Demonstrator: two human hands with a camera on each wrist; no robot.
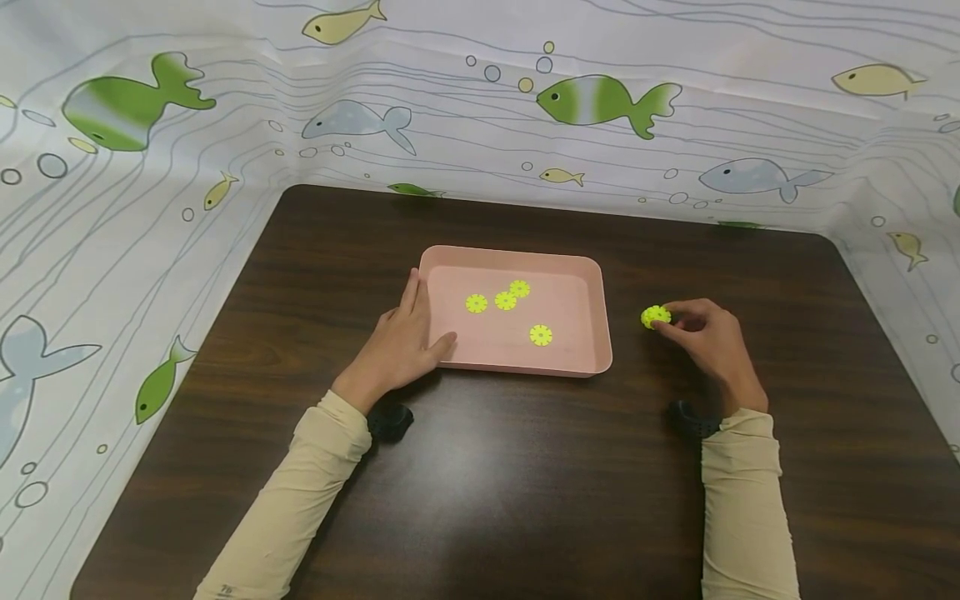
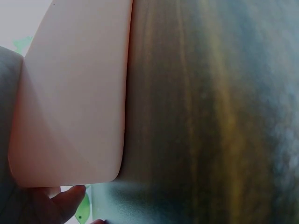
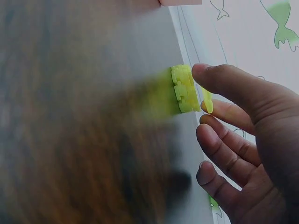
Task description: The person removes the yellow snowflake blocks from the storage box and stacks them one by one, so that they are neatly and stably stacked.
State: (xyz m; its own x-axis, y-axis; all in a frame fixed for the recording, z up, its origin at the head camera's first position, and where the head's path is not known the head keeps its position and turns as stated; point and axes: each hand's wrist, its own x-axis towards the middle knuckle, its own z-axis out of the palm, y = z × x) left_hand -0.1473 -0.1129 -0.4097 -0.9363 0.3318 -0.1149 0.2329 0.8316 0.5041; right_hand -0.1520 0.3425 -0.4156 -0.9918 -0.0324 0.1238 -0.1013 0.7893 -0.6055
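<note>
Pink tray [image 1: 577,321] on the desk [image 1: 525,450], held at its left end by the left grip [image 1: 397,346], thumb over the rim, fingers nearly straight along the side. Four yellow discs [image 1: 506,301] lie inside. To the tray's right, the right grip [image 1: 707,335] is nearly closed, thumb and forefinger pinching one tilted disc [image 3: 207,101] at a stack [image 3: 184,88]. Step in hand, as judged: handling discs singly; whether lifting or stacking cannot be told. Next move likely calls for a light pinch, leaving the stack undisturbed.
</note>
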